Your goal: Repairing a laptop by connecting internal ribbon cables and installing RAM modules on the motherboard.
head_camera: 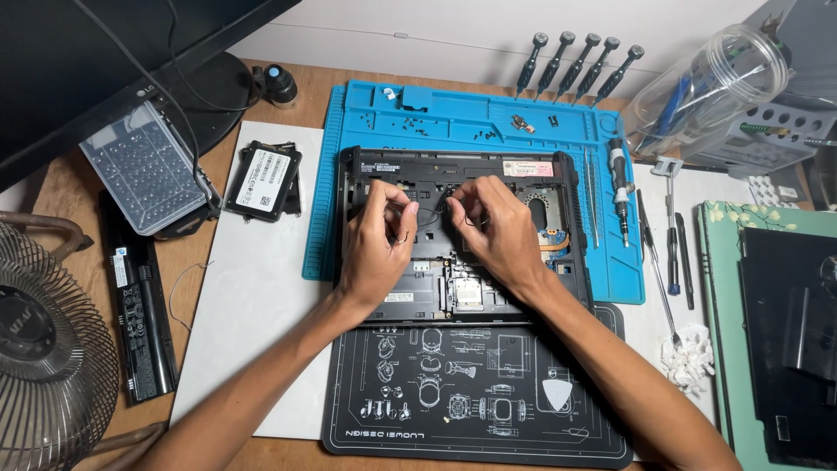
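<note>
Head view of a workbench. An opened laptop base (pixel 458 235), black and with its inner parts showing, is lying at the centre and serving as the landmark for all that follows. The left hand (pixel 377 244) and the right hand (pixel 493 228) are both resting over the upper middle of the base, fingers curled and pinching thin black wires (pixel 429 212) that are running between them; each hand is closing on a wire end. The hands and wrists are covering much of the base's middle, so the point where the wires are joining the board cannot be told.

Under and behind the base a blue work mat (pixel 453 118) is lying, with small loose screws scattered on its far trays. In front of the base a black mat with white line drawings (pixel 475 392) is sitting, bearing a pale triangular pick (pixel 556 394). To the left of the base a black drive with a white label (pixel 263 179) is resting, farther left a clear plastic case (pixel 144 166), and beyond it a long black battery (pixel 138 318) and a wire fan guard (pixel 48 349). Behind the base five screwdrivers (pixel 575 63) are leaning on the wall. To the right of the base an electric driver (pixel 619 187), slim hand tools (pixel 671 235) and a clear jar (pixel 706 87) are lying
</note>
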